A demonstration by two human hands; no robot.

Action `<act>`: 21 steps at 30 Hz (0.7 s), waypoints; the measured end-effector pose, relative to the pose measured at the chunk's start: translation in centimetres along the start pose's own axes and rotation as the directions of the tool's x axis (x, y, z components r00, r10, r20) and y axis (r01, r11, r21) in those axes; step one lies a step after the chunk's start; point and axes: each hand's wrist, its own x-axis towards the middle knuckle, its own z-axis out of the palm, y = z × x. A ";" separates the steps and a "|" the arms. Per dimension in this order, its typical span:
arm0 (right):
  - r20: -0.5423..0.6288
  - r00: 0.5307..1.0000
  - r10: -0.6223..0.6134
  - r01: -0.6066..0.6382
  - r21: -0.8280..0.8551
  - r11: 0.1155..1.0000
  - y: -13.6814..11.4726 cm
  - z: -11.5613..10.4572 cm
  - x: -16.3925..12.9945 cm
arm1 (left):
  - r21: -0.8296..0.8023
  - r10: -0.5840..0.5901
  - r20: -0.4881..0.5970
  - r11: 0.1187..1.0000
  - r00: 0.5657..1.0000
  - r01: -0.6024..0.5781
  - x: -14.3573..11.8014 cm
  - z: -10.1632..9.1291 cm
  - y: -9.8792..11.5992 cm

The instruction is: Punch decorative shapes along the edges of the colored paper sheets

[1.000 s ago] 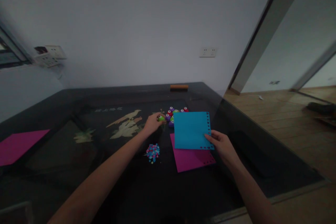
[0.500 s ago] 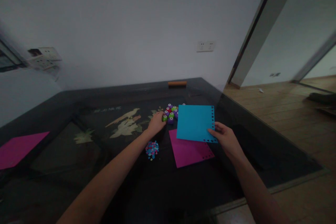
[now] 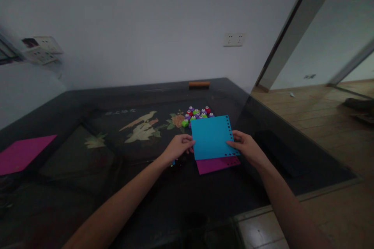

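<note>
A blue sheet of paper [image 3: 212, 138], with small shapes punched along its right and lower right edges, is held up between my hands. My left hand [image 3: 179, 146] pinches its left edge, and my right hand [image 3: 245, 146] grips the right edge with the thumb on top. Beneath it lies a magenta sheet [image 3: 214, 166], also punched at a corner and mostly covered. Several hole punches [image 3: 193, 118] in purple, green and red with eye-like tops stand just behind the blue sheet. My left hand and wrist hide most of the punched-out confetti [image 3: 174, 162].
The dark glossy table [image 3: 163, 210] carries a painted bird and flowers. Another magenta sheet [image 3: 26, 153] lies at the far left. A brown cylinder [image 3: 199, 84] rests near the back edge by the wall. A dark flat object [image 3: 280, 151] lies to the right.
My left hand has left the hole punches and come back to the blue sheet's left edge. The blue sheet has shifted slightly left and turned, covering more of the magenta one.
</note>
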 end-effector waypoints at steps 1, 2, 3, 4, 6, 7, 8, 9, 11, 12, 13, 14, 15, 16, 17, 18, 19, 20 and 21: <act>0.030 1.000 0.006 -0.005 -0.019 1.000 0.0 0.0 0.0 | -0.025 -0.018 0.013 1.000 1.000 0.019 -0.3 0.1 0.0; 0.050 0.999 0.009 -0.007 -0.040 0.999 0.1 -0.1 0.0 | -0.045 -0.034 0.027 0.998 0.999 0.035 -0.5 0.2 0.0; 0.058 0.998 0.016 -0.013 -0.061 0.998 0.1 -0.1 0.0 | -0.061 -0.047 0.043 0.997 0.998 0.049 -0.7 0.2 0.0; 0.053 0.998 0.027 -0.022 -0.080 0.997 0.2 -0.2 0.0 | -0.072 -0.057 0.061 0.996 0.996 0.061 -0.9 0.2 0.0; 0.021 0.999 0.050 -0.047 -0.109 0.993 0.3 -0.4 0.0 | -0.082 -0.071 0.104 0.993 0.992 0.080 -1.1 0.2 0.0; 0.005 0.998 0.058 -0.057 -0.118 0.991 0.3 -0.4 0.1 | -0.080 -0.076 0.125 0.993 0.989 0.086 -1.2 0.3 0.0; -0.012 0.998 0.060 -0.061 -0.125 0.990 0.4 -0.5 0.2 | -0.073 -0.079 0.144 0.993 0.986 0.090 -1.3 0.3 0.0; -0.025 0.998 0.056 -0.059 -0.130 0.990 0.4 -0.5 0.3 | -0.061 -0.082 0.157 0.994 0.984 0.092 -1.4 0.3 0.0; -0.058 0.997 0.046 -0.054 -0.145 0.988 0.6 -0.4 0.5 | -0.018 -0.085 0.170 0.996 0.982 0.090 -1.6 0.3 0.1; -0.077 0.996 0.044 -0.055 -0.154 0.987 0.7 -0.4 0.5 | 0.012 -0.084 0.167 0.996 0.982 0.083 -1.7 0.2 0.1; -0.093 0.995 0.042 -0.056 -0.161 0.985 0.8 -0.5 0.6 | 0.049 -0.080 0.159 0.996 0.984 0.073 -1.8 0.0 0.1; -0.102 0.994 0.040 -0.057 -0.165 0.985 0.9 -0.5 0.7 | 0.093 -0.070 0.145 0.994 0.987 0.057 -2.0 -0.2 0.2; -0.110 0.993 0.043 -0.061 -0.165 0.984 1.0 -0.5 0.8 | 0.141 -0.054 0.122 0.989 0.991 0.037 -2.2 -0.3 0.2; -0.114 0.992 0.049 -0.067 -0.162 0.985 1.0 -0.6 0.8 | 0.193 -0.029 0.092 0.981 0.995 0.011 -2.4 -0.5 0.3; -0.112 0.992 0.060 -0.077 -0.157 0.985 1.1 -0.6 0.9 | 0.247 0.003 0.059 0.969 0.998 -0.017 -2.7 -0.6 0.3; -0.110 0.991 0.073 -0.090 -0.152 0.984 1.1 -0.7 0.9 | 0.296 0.038 0.027 0.954 0.999 -0.045 -3.0 -0.7 0.3; -0.105 0.991 0.084 -0.100 -0.150 0.984 1.1 -0.7 1.0 | 0.336 0.072 0.000 0.939 0.997 -0.067 -3.4 -0.7 0.4; -0.099 0.991 0.093 -0.108 -0.153 0.982 1.1 -0.7 1.0 | 0.377 0.110 -0.020 0.922 0.994 -0.094 -3.8 -0.6 0.4; -0.097 0.991 0.097 -0.112 -0.158 0.981 1.1 -0.7 1.1 | 0.423 0.153 -0.026 0.897 0.988 -0.128 -4.1 -0.5 0.4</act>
